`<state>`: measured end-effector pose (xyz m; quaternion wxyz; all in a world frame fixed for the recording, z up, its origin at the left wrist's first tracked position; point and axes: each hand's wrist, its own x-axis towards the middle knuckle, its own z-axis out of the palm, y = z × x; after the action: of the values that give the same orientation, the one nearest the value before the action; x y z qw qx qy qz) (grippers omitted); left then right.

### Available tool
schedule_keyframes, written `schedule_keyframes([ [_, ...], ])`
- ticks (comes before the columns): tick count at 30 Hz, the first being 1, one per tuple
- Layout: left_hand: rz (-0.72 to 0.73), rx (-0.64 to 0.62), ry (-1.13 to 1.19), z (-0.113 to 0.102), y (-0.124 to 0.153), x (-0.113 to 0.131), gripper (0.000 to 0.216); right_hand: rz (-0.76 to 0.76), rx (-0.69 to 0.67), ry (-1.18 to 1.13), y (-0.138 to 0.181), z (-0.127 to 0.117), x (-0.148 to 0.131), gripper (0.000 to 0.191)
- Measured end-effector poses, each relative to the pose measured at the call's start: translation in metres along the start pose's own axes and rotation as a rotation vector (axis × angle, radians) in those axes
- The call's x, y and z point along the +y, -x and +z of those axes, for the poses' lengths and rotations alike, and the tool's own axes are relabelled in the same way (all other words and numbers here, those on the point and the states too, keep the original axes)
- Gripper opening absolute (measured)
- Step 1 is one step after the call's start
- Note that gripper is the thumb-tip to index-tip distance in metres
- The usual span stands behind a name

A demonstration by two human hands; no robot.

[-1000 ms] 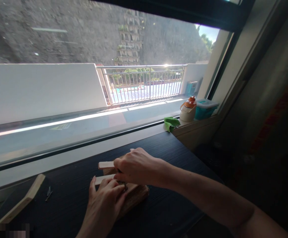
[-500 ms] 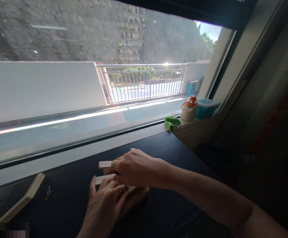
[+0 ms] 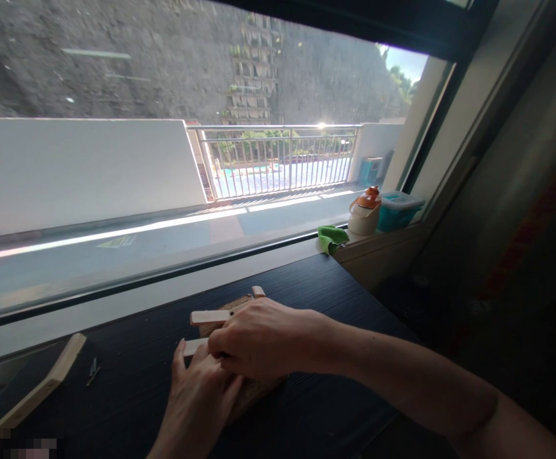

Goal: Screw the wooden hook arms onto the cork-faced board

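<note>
A brown wooden block (image 3: 211,329) with rough edges lies on the dark table, largely covered by my hands. Across it rest a pale wooden strip (image 3: 206,317) with a dark hole and a second pale strip (image 3: 194,347) nearer me. My left hand (image 3: 206,382) grips the nearer strip, thumb and fingers around its end. Just above and to the right, my right hand (image 3: 259,338) curls closed over the same strip; its fingertips and anything in them are hidden. A small wooden end (image 3: 257,292) sticks up behind my right hand.
Several screws (image 3: 93,371) lie left of my hands, beside an angled wooden piece (image 3: 51,379). The black table (image 3: 316,287) meets the window sill. A green cloth (image 3: 331,238), a bottle with an orange lid (image 3: 365,210) and a teal box (image 3: 399,211) stand at the back right.
My right hand has shifted from the farther strip toward me, over the nearer strip and my left fingers. The farther strip's hole now shows. My left hand stays put.
</note>
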<state>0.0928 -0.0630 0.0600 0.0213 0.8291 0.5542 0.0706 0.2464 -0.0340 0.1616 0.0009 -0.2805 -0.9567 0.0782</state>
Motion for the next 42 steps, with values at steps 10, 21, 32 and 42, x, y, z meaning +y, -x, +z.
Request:
schedule_keyframes([
  [10, 0.039, 0.043, 0.068, 0.002, 0.002, 0.0, 0.021, 0.203, 0.048, -0.041, -0.005, 0.001, 0.007, 0.024],
  [21, 0.014, 0.001, 0.012, -0.005, -0.001, 0.003, 0.026, -0.006, -0.037, -0.018, -0.001, 0.002, 0.002, 0.013],
  [32, 0.025, 0.012, 0.052, -0.004, 0.001, 0.002, 0.021, 0.155, 0.019, -0.03, -0.004, 0.0, 0.01, 0.025],
  [42, 0.036, 0.028, 0.019, -0.004, 0.001, 0.002, 0.027, 0.03, -0.023, -0.022, 0.003, -0.005, 0.003, 0.018],
])
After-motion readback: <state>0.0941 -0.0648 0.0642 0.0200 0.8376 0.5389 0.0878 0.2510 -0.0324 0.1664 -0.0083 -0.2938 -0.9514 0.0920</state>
